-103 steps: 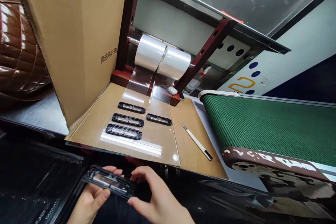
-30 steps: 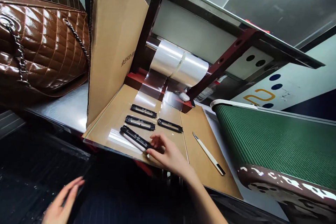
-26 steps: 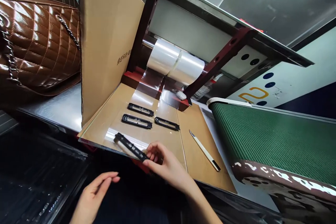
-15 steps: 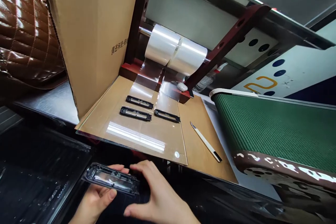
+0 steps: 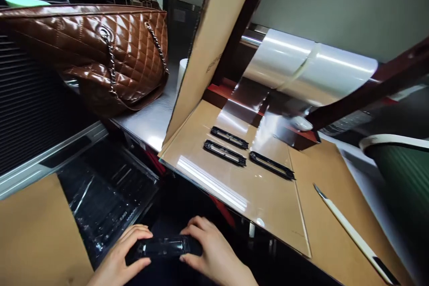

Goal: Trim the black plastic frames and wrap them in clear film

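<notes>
Between my two hands is a long black plastic frame piece with a shiny clear middle [image 5: 163,247]. My left hand [image 5: 122,252] grips its left end, thumb below and fingers above. The right end sits in my right hand [image 5: 212,250], pinched between thumb and fingers. Above and to the right, three similar black frame pieces lie on a glass plate [image 5: 268,208]: an upper left one [image 5: 223,132], a lower left one [image 5: 217,149] and a right one [image 5: 268,164]. They lie by the ends of two clear film strips [image 5: 234,116].
Two film rolls [image 5: 284,58] hang on a dark red stand behind the plate. A white-handled craft knife [image 5: 351,232] lies on brown board at right. A cardboard wall [image 5: 211,44] stands left of the plate. Beyond it sits a brown quilted bag [image 5: 127,58]. A green conveyor belt [image 5: 405,187] is far right.
My view has swung left and closer to the bench. My right hand, apart from the frame piece before, now grips its right end. The piece has turned nearly level.
</notes>
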`<action>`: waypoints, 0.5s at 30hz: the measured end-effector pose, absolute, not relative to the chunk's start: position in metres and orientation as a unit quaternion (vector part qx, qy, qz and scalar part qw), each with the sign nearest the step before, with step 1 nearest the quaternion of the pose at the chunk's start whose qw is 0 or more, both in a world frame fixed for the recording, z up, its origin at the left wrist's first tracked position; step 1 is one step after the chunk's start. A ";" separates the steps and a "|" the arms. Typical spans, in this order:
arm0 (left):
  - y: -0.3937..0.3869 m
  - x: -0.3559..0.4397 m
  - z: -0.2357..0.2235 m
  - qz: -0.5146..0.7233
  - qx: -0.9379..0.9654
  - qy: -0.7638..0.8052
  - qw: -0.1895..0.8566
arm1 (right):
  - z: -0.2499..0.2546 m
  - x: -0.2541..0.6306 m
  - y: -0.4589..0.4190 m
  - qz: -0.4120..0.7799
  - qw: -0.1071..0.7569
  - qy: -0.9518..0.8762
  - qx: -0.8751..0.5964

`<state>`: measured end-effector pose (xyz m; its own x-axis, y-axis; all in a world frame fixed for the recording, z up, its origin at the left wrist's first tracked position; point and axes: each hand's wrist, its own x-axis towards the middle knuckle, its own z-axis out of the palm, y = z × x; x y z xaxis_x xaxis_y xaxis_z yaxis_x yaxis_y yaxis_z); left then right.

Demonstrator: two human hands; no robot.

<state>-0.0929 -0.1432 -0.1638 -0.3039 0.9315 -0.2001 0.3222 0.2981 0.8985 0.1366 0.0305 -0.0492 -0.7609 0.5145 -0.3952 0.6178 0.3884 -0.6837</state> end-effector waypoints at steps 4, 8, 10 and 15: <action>-0.180 -0.139 -0.226 0.377 0.326 0.833 0.239 | -0.060 0.139 0.033 -0.438 0.066 0.818 0.366; -0.215 -0.204 -0.289 0.306 0.253 0.906 0.148 | -0.055 0.154 0.036 -0.442 0.064 0.811 0.378; -0.226 -0.225 -0.314 0.271 0.256 0.919 0.131 | -0.051 0.158 0.035 -0.441 0.070 0.809 0.383; -0.226 -0.237 -0.358 0.216 0.290 0.925 0.112 | -0.043 0.157 0.028 -0.438 0.036 0.818 0.371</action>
<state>-0.2369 -0.2264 -0.3583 -0.8066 0.5854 -0.0816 0.4887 0.7381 0.4652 0.1569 0.0283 -0.0430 -0.7216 0.5760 -0.3841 0.6391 0.3411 -0.6894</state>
